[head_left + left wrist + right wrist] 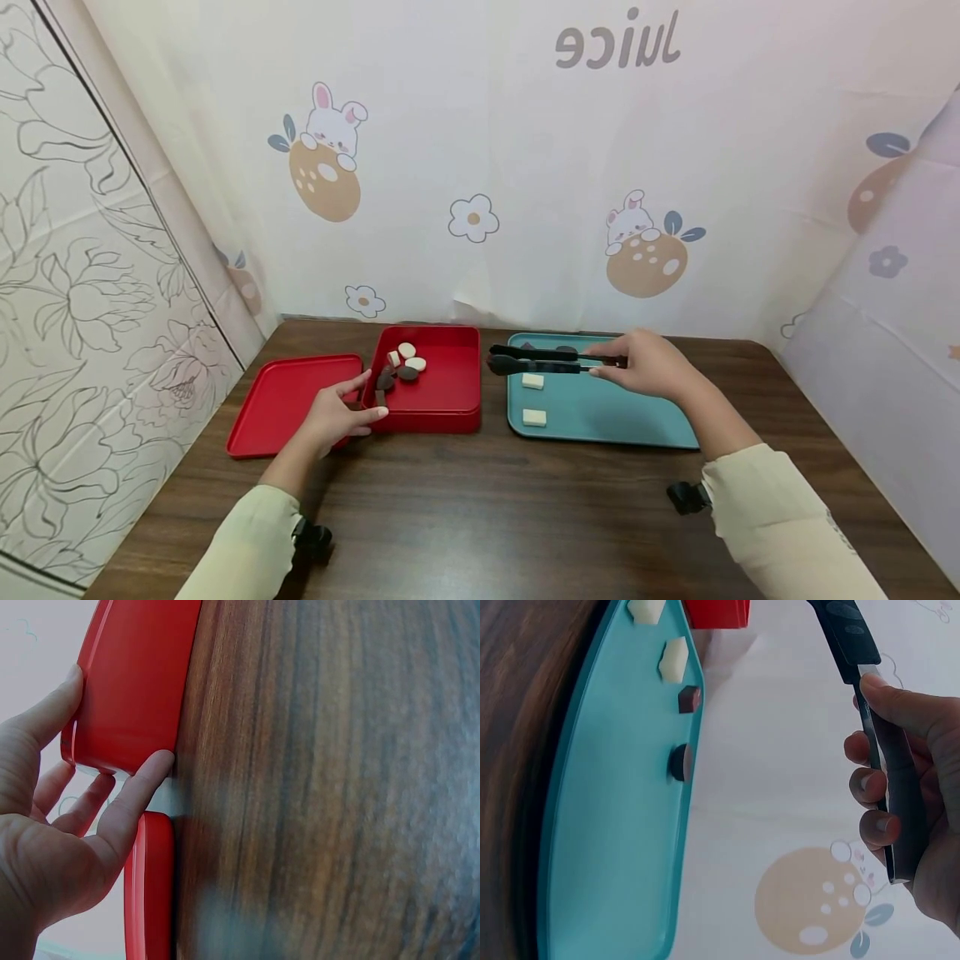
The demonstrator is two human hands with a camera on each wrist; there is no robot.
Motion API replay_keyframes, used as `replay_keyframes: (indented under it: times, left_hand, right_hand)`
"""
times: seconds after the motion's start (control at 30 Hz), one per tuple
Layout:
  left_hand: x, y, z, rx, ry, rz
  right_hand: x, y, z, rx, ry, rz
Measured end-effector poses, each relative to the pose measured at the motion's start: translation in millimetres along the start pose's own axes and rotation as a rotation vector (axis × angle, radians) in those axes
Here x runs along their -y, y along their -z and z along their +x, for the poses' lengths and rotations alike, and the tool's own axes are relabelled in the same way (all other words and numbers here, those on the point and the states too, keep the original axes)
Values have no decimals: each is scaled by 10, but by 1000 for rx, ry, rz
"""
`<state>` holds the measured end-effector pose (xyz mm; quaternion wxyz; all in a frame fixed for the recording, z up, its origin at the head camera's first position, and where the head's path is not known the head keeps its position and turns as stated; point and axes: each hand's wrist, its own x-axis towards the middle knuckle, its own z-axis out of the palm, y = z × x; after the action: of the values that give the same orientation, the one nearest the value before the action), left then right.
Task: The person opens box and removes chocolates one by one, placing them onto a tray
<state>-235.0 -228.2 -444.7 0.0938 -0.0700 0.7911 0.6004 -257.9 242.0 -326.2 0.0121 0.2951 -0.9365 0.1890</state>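
Note:
My left hand [339,414] touches the left front corner of an open red box [450,392], thumb at the front rim and fingertips against the side wall. Inside the box, toward its left, lie several white chocolate pieces [407,350] and dark chocolate pieces [407,373]. My right hand [647,363] grips black tongs [536,364] by the handle. Their tips hang between the box and a teal tray [615,417], and nothing shows between them. On the tray are two white blocks [533,381] and, near its back edge, two dark pieces [681,763], partly hidden in the head view.
A red lid [273,404] lies flat on the brown wooden table [480,517], left of the box. A patterned cloth [480,125] hangs behind the table, and a panel with flower drawings [82,317] stands at the left.

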Motion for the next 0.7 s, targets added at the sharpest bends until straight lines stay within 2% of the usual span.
replay_keyframes:
  times: [0.5, 0.7]
  left_hand:
    - [-3, -3, -13, 1, 8, 11]
    - [1, -5, -18, 5, 2, 3]
  right_hand:
    - [-216, 44, -309, -59, -32, -39]
    - [-300, 44, -443, -69, -80, -21]
